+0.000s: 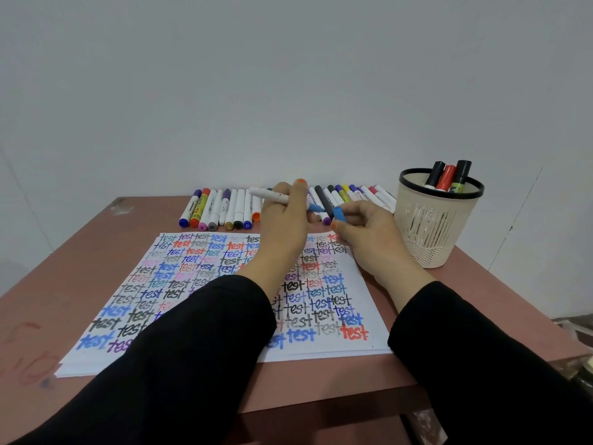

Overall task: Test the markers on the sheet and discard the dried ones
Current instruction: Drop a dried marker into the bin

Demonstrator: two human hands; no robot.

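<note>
Head cam: my left grip (282, 216) is wrapped round the marker (269, 194), blue tip bare; right grip (369, 229) pinches its cap (339, 214) just beside. Sheet (365, 297) lies right below both. Tip imo: find a blank gap, stroke slowly, don't drop the cap.

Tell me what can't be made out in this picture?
Head view:
- Sheet: middle words covered by the left sleeve.
- Marker row: centre hidden behind left hand.
- Basket: its markers' lower parts hidden by its wall.
- Marker labels: too small to read.
</note>
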